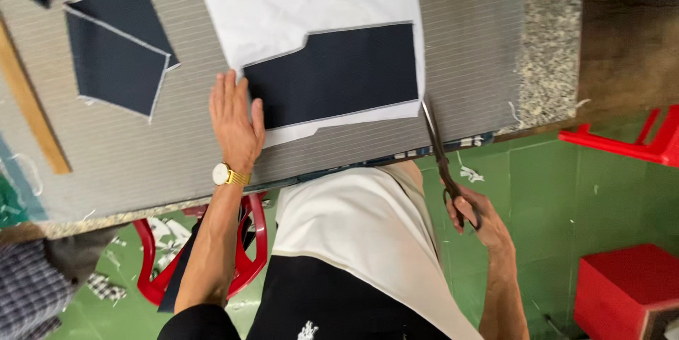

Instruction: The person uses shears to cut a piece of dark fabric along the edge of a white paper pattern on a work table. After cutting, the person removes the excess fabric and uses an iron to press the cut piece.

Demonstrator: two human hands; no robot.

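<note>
White fabric sheet (297, 0), on grey striped counter (467, 50), near edge; dark navy panel (332, 71) lies on it, outlined in chalk. Scissors (437, 149): blades at sheet's right edge, just beside panel's lower corner. Right hand (475, 218): fingers closed through scissor loops, off the counter edge. Left hand (235, 124): spread flat, pressing at panel's left end. Advice: keep cloth pinned flat, cut in line with chalk. Two more navy pieces (117, 53) lie well apart, left. Red stool (247, 255) below.
</note>
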